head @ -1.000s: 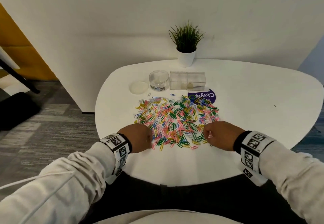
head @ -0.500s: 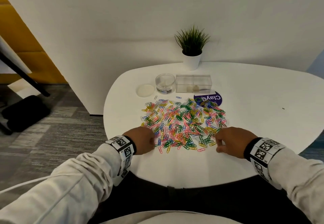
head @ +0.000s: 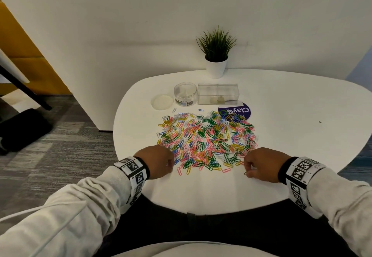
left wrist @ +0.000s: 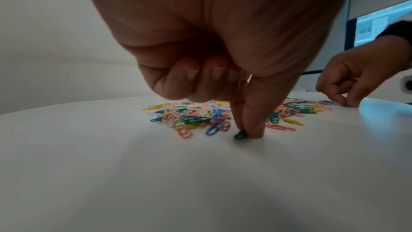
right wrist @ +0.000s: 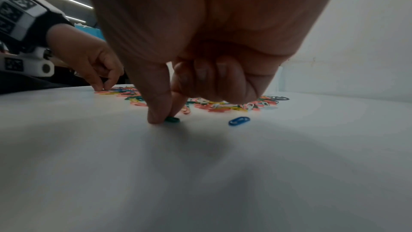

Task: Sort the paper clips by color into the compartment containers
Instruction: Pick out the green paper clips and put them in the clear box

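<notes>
A heap of mixed-colour paper clips point(head: 205, 142) lies mid-table. Behind it stands a clear two-compartment box point(head: 217, 93). My left hand point(head: 170, 166) is at the heap's near left corner. In the left wrist view its thumb and index finger point(left wrist: 253, 126) pinch a green clip point(left wrist: 240, 135) against the tabletop, with the other fingers curled. My right hand point(head: 246, 173) is at the near right corner. There its thumb and index finger point(right wrist: 159, 112) pinch another green clip point(right wrist: 172, 119) that still touches the table.
A round clear tub point(head: 185, 93) and its lid point(head: 162, 102) sit left of the box. A potted plant point(head: 216, 55) stands at the back, and a purple sticker point(head: 234, 112) lies under the heap's far edge. A lone blue clip point(right wrist: 239, 120) lies near my right hand. The white table point(head: 302, 136) is bare on the right.
My right hand has drawn back out of the heap's near right edge toward me, with a green clip at its fingertips. My left hand has stayed at the near left corner.
</notes>
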Demonstrator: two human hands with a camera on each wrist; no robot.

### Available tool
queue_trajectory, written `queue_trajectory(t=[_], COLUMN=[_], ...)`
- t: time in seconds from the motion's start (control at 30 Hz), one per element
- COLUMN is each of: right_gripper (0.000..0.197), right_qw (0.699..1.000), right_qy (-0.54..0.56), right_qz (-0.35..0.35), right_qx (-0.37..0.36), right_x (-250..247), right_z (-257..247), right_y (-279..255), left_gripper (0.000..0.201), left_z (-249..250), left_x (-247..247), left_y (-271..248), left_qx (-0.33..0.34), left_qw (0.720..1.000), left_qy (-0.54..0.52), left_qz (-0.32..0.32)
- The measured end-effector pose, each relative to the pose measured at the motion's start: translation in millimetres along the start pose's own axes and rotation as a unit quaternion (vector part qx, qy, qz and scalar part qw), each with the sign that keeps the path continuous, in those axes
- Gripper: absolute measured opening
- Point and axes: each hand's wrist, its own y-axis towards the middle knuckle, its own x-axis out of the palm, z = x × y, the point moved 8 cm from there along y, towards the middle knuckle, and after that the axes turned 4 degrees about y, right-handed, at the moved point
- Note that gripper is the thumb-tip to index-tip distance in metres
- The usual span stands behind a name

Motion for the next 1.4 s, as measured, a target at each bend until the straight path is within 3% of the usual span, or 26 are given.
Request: queue_trajectory(t=[0.2,0.27,0.3,0.33,0.4,0.47,0.57,0.63,0.77,0.9,0.97,1.03,1.1,1.2,1.27,1.33,1.4], right_gripper=[0.011,0.009,0.011,0.013,0.014,0.014,0.01,0.011,0.015,0.029,0.034,0.029,0.023,0.023,0.024,0.03,0.032], right_qw=[0.999,0.999,0.996,0.991,0.982,0.981,0.974,0.971,0.971,0.98,0.967,0.943,0.937,0.978,0.99,0.988,0.985], right_qy=[-0.029,0.015,0.052,0.091,0.131,0.123,0.123,0.106,0.117,0.093,0.128,0.166,0.171,0.134,0.111,0.123,0.139], right_qz=[0.021,0.042,0.069,0.099,0.137,0.152,0.187,0.21,0.206,0.176,0.219,0.286,0.302,0.16,0.089,0.091,0.104], right_qx=[-0.014,-0.012,-0.01,-0.006,0.0,0.007,0.03,0.038,0.039,0.018,0.018,0.032,0.045,0.018,0.008,0.012,0.016], right_x=[2,-17,-34,-55,-98,-139,-191,-214,-219,-210,-216,-219,-208,-160,-131,-118,-114], right_z=[-7,-7,-4,2,14,25,43,48,52,59,72,89,101,92,87,89,92], right_y=[-2,-1,0,2,12,30,70,99,154,184,177,159,143,138,139,141,143], left_gripper=[0.019,0.021,0.025,0.029,0.031,0.025,0.015,0.019,0.022,0.025,0.026,0.03,0.03,0.037,0.035,0.022,0.013], left_z=[15,7,-1,-12,-28,-34,-29,-16,13,49,65,72,82,89,87,79,73], left_x=[0,-12,-21,-29,-42,-66,-107,-131,-158,-174,-179,-176,-170,-175,-183,-179,-155], left_y=[-5,-2,1,6,21,41,86,122,193,249,267,280,286,282,267,244,225], left_qx=[0.008,-0.021,-0.053,-0.088,-0.134,-0.136,-0.125,-0.121,-0.112,-0.081,-0.054,-0.039,0.002,0.053,0.064,0.049,0.034], left_qw=[0.999,0.999,0.989,0.966,0.894,0.84,0.816,0.81,0.823,0.868,0.902,0.923,0.94,0.982,0.983,0.98,0.989], left_qy=[0.047,-0.041,-0.133,-0.239,-0.428,-0.526,-0.565,-0.574,-0.557,-0.489,-0.425,-0.378,-0.337,-0.164,-0.103,-0.082,-0.047], left_qz=[-0.007,0.014,0.029,0.038,0.019,0.008,0.017,0.012,0.019,0.044,0.052,0.063,0.056,0.075,0.135,0.175,0.137])
